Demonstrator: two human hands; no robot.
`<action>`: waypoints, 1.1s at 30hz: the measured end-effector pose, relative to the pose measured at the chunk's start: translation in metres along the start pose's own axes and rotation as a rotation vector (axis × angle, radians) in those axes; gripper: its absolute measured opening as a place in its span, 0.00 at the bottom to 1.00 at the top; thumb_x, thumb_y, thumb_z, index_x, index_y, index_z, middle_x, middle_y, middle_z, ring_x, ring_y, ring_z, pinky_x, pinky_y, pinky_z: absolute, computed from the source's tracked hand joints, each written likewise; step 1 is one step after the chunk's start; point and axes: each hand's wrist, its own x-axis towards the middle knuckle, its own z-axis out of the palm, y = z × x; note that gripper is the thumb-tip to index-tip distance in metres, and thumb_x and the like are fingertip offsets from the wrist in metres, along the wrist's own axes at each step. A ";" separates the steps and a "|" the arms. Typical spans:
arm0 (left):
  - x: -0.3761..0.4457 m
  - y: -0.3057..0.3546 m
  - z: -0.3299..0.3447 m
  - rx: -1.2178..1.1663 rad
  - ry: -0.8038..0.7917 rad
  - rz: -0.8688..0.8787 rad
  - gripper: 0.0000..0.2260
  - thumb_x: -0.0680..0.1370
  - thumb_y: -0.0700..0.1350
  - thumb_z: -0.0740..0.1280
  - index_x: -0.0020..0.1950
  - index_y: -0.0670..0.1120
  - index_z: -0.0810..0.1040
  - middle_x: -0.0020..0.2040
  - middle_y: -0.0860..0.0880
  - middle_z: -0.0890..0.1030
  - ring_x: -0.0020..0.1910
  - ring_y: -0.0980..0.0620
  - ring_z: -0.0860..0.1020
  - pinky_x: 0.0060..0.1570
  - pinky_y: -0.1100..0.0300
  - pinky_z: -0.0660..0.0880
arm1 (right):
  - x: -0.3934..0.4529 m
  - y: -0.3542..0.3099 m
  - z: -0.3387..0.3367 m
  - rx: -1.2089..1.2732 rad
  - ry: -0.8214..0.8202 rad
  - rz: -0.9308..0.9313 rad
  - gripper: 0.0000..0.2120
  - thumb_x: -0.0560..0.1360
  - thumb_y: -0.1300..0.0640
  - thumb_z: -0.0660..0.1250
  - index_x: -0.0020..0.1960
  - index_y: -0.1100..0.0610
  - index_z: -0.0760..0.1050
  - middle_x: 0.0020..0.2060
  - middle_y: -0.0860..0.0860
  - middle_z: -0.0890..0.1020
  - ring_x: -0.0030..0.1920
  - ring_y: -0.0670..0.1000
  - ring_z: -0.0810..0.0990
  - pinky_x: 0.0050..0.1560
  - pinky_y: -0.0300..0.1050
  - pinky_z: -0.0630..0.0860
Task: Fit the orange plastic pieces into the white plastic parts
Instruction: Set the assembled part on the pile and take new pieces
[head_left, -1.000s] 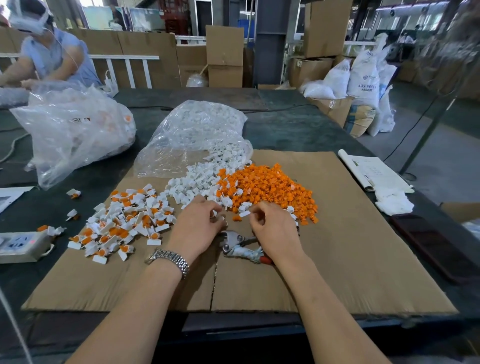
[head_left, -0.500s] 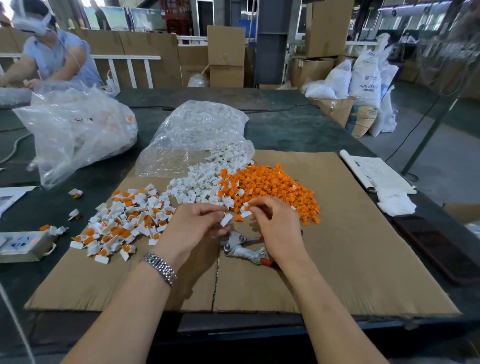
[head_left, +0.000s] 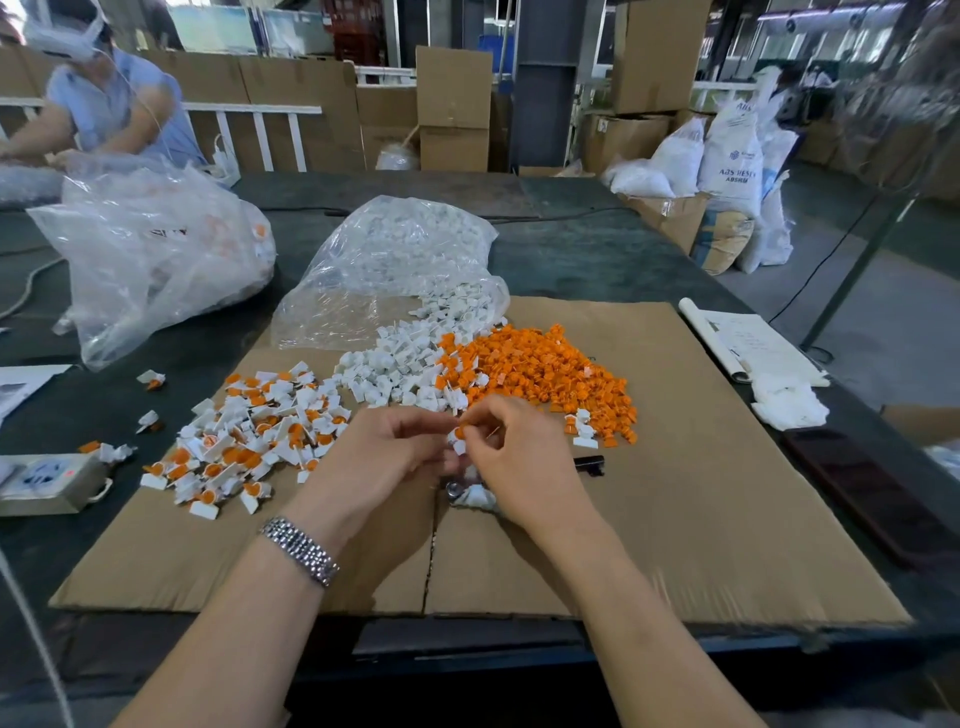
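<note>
Both hands are now raised off the cardboard sheet (head_left: 727, 519) and brought together at the centre of the frame, where earlier they rested low against the heaps. The left hand (head_left: 379, 457) pinches a white part (head_left: 459, 446); half a second ago that part hung apart from the right hand. The right hand (head_left: 519, 457) now pinches an orange piece (head_left: 459, 432) directly against the white part. The pliers (head_left: 472, 493), earlier exposed between the wrists, are now mostly covered by the right hand.

Orange pieces (head_left: 545, 371), white parts (head_left: 395, 364), brown cardboard (head_left: 701, 519)
</note>
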 end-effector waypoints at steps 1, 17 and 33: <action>-0.002 0.000 -0.001 0.052 -0.025 0.038 0.12 0.78 0.33 0.70 0.59 0.44 0.84 0.45 0.45 0.87 0.47 0.47 0.87 0.51 0.58 0.83 | 0.000 -0.001 -0.001 0.051 0.005 0.039 0.07 0.77 0.59 0.68 0.49 0.48 0.79 0.40 0.44 0.79 0.37 0.42 0.78 0.39 0.39 0.77; -0.018 0.009 -0.002 -0.242 -0.176 0.197 0.09 0.74 0.41 0.74 0.53 0.46 0.87 0.49 0.38 0.86 0.49 0.42 0.86 0.48 0.60 0.82 | -0.008 -0.015 -0.037 0.365 -0.039 -0.075 0.05 0.77 0.53 0.72 0.46 0.54 0.81 0.35 0.52 0.83 0.36 0.51 0.82 0.44 0.57 0.81; -0.030 0.014 -0.010 -0.377 -0.226 0.141 0.13 0.70 0.45 0.75 0.53 0.41 0.87 0.48 0.35 0.86 0.45 0.43 0.87 0.45 0.61 0.82 | -0.021 -0.034 -0.053 -0.076 0.010 -0.471 0.02 0.78 0.62 0.70 0.49 0.59 0.81 0.42 0.49 0.79 0.43 0.48 0.78 0.42 0.51 0.77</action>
